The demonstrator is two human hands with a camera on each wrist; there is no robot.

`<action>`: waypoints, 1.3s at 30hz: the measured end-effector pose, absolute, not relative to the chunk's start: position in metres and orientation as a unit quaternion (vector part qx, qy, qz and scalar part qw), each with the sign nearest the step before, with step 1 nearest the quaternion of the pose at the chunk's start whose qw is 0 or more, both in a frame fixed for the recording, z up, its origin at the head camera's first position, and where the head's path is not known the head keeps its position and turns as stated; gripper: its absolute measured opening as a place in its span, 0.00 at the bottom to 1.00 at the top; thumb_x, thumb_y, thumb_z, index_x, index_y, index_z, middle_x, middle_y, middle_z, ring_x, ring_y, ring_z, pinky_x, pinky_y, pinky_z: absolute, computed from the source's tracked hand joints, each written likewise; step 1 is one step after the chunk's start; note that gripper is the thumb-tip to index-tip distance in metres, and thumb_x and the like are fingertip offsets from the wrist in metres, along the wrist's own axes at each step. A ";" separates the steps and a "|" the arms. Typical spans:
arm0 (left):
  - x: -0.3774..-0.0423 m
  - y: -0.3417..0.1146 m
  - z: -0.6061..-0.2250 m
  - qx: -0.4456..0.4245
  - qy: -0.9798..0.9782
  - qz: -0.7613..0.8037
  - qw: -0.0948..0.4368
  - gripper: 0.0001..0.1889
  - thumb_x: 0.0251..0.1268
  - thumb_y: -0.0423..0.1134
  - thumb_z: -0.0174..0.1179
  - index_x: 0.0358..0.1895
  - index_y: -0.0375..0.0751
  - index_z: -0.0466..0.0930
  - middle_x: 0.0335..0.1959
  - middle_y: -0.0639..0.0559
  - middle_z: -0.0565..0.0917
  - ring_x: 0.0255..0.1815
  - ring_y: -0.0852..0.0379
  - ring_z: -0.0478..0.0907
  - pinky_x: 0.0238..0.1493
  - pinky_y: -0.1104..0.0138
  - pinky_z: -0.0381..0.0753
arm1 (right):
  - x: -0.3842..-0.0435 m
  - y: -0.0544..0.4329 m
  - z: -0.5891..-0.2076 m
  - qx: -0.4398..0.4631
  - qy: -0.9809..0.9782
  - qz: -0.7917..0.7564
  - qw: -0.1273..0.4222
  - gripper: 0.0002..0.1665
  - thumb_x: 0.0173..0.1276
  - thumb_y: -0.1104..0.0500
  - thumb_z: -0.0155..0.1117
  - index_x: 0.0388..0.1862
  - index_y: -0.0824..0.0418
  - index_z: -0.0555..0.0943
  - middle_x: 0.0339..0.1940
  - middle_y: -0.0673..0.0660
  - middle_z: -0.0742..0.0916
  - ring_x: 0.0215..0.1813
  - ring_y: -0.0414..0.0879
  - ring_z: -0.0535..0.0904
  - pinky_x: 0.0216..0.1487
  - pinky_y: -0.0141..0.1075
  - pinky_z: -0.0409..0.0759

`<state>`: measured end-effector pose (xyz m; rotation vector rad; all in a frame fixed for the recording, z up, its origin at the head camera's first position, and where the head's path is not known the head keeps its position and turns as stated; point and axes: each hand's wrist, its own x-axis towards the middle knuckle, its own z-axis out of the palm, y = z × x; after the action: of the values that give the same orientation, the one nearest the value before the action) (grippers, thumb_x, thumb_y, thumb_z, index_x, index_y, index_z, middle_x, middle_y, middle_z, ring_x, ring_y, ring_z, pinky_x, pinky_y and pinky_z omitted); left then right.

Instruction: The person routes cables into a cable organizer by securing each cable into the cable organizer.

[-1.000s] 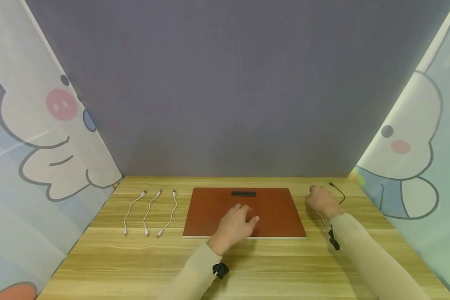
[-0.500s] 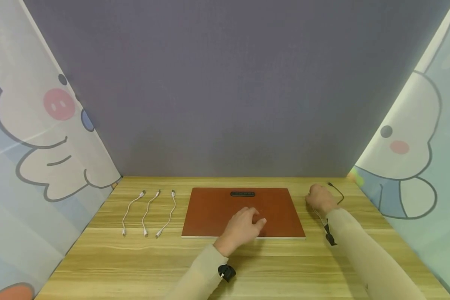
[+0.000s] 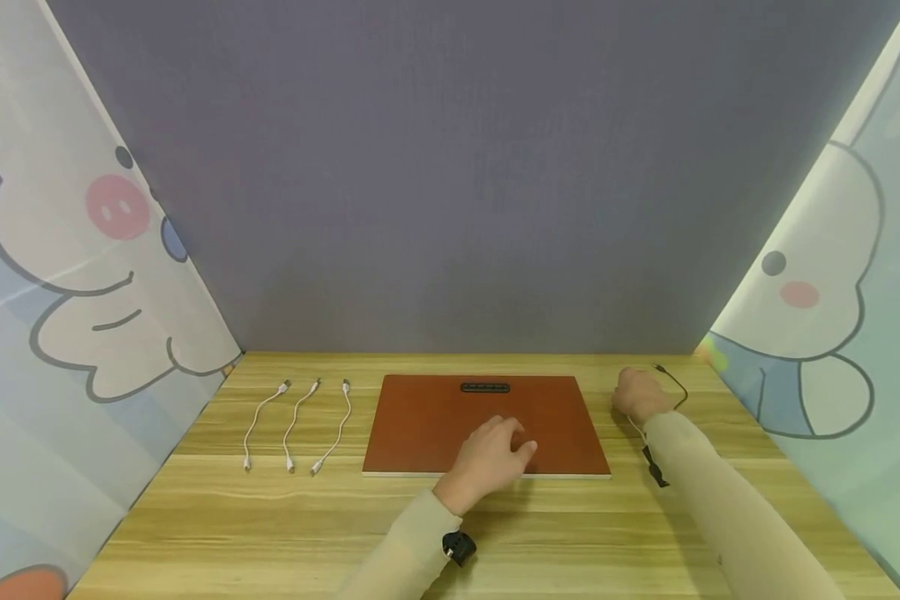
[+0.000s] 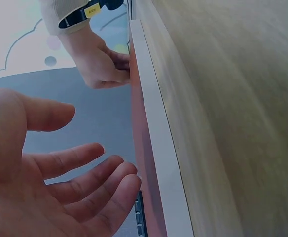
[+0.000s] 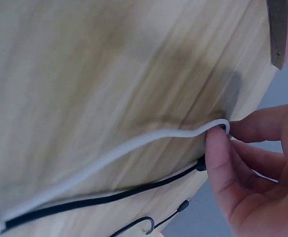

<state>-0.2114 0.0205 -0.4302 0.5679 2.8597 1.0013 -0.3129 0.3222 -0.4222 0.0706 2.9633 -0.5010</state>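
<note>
My right hand (image 3: 640,396) is low over the table's right side. In the right wrist view, its thumb and fingers pinch a thin white cable (image 5: 129,145) near one end; that end is hidden in the fingers. A black cable (image 5: 104,199) runs close beside the white one, its far plug right by the fingertips. My left hand (image 3: 487,467) hovers with relaxed, bent fingers over the front part of a reddish-brown board (image 3: 420,425), holding nothing. A black slotted strip (image 3: 485,387) sits near the board's back edge.
Several short cables lie about. On the left are three white ones: a left cable (image 3: 253,429), a middle cable (image 3: 295,425) and a right cable (image 3: 341,429). Another dark cable (image 3: 683,387) lies beyond my right wrist. A grey panel (image 3: 450,208) closes off the table's back.
My left hand has shifted a little to the right over the board. The right hand stays almost in place, its forearm swinging slightly left.
</note>
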 end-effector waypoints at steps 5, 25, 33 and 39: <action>-0.210 0.025 -0.429 0.192 0.929 0.315 0.030 0.20 0.76 0.51 0.57 0.61 0.43 0.81 0.66 0.43 0.78 0.69 0.41 0.72 0.65 0.46 0.73 | -0.312 0.319 -0.421 0.032 0.984 -0.160 0.071 0.07 0.66 0.65 0.54 0.27 0.65 0.74 0.23 0.58 0.77 0.26 0.51 0.72 0.27 0.41 0.73; -0.212 0.032 -0.432 0.212 0.925 0.313 0.036 0.18 0.76 0.49 0.58 0.60 0.43 0.81 0.56 0.49 0.82 0.57 0.46 0.80 0.54 0.52 0.80 | -0.312 0.331 -0.415 0.048 0.935 -0.338 0.096 0.22 0.61 0.62 0.60 0.11 0.52 0.64 0.10 0.46 0.67 0.14 0.39 0.63 0.21 0.35 0.73; -0.214 0.036 -0.433 0.216 0.923 0.315 0.042 0.17 0.76 0.48 0.58 0.59 0.43 0.82 0.56 0.49 0.82 0.60 0.45 0.78 0.57 0.51 0.79 | -0.309 0.329 -0.405 0.029 0.919 -0.374 0.122 0.25 0.62 0.65 0.53 0.07 0.50 0.62 0.07 0.46 0.66 0.13 0.39 0.55 0.19 0.33 0.61; -0.215 0.040 -0.435 0.216 0.924 0.313 0.042 0.17 0.76 0.49 0.58 0.58 0.44 0.82 0.55 0.50 0.82 0.61 0.46 0.78 0.59 0.52 0.78 | -0.305 0.323 -0.400 0.032 0.896 -0.430 0.108 0.25 0.62 0.66 0.55 0.08 0.51 0.62 0.09 0.47 0.69 0.14 0.39 0.59 0.20 0.34 0.63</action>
<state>-0.2147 0.0396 -0.4349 0.6611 2.8272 0.9578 -0.3045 0.3231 -0.4001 0.0949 2.6351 -1.2650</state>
